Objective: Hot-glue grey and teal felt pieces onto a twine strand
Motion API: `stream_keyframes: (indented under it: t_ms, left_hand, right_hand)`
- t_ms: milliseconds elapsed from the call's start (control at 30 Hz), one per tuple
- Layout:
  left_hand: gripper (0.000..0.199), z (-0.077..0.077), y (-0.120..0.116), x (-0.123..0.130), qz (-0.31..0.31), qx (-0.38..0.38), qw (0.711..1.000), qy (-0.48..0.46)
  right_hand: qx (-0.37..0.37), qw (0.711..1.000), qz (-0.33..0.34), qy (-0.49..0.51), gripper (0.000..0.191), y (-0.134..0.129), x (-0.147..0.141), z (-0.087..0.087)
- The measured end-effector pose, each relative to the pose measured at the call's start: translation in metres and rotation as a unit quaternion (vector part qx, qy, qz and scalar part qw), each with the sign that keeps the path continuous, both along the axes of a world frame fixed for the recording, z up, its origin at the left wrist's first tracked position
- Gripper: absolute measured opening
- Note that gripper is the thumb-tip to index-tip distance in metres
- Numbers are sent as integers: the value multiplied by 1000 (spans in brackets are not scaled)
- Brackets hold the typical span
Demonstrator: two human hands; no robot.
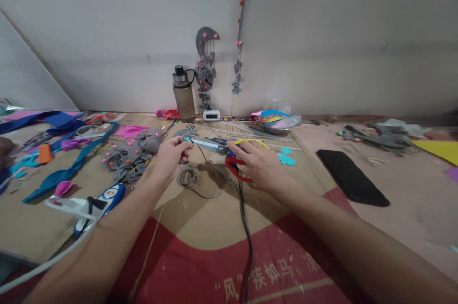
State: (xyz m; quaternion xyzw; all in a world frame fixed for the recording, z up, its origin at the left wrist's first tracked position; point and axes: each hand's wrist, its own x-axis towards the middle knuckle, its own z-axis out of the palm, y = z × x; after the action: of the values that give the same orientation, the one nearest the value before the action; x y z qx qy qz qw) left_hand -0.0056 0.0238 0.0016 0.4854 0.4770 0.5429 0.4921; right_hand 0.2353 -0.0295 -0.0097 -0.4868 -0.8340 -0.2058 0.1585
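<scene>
My left hand (170, 156) is closed in a pinch on a small turquoise felt piece (188, 139); only a bit of it shows at the fingertips. Scissors (210, 145) with red and yellow handles sit in my right hand (263, 163), its fingers wrapped round the grips. Their blades point left, with the tips beside the turquoise piece. Turquoise flower-like cutouts (286, 158) lie right of my right hand. Below and between the hands rests a coil of grey cord (187, 176).
Grey felt pieces with pink and orange balls (130, 153) lie to the left, near a blue and white device (107, 201). A bottle (183, 99) and small white clock (211, 115) stand by the wall. A black phone (350, 177) lies right. A black cable (246, 227) runs toward me.
</scene>
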Motion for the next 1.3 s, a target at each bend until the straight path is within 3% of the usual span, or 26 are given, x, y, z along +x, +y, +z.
stream_keyframes:
  t_ms: [267,533,900,1300]
  left_hand:
    - [15,-1,2,-1,-6,-3,1000,1]
    - [20,-1,2,-2,-4,-10,1000,-18]
    - [20,3,-1,0,0,-8,1000,-20]
    - [18,0,0,-1,-6,2,1000,7]
  right_hand:
    - [-12,1000,11,6,57,1,1,-1]
    - [-21,998,-8,51,43,-2,-6,2]
    - [37,999,0,29,45,0,-5,0]
    - [40,999,-1,0,50,0,-1,2]
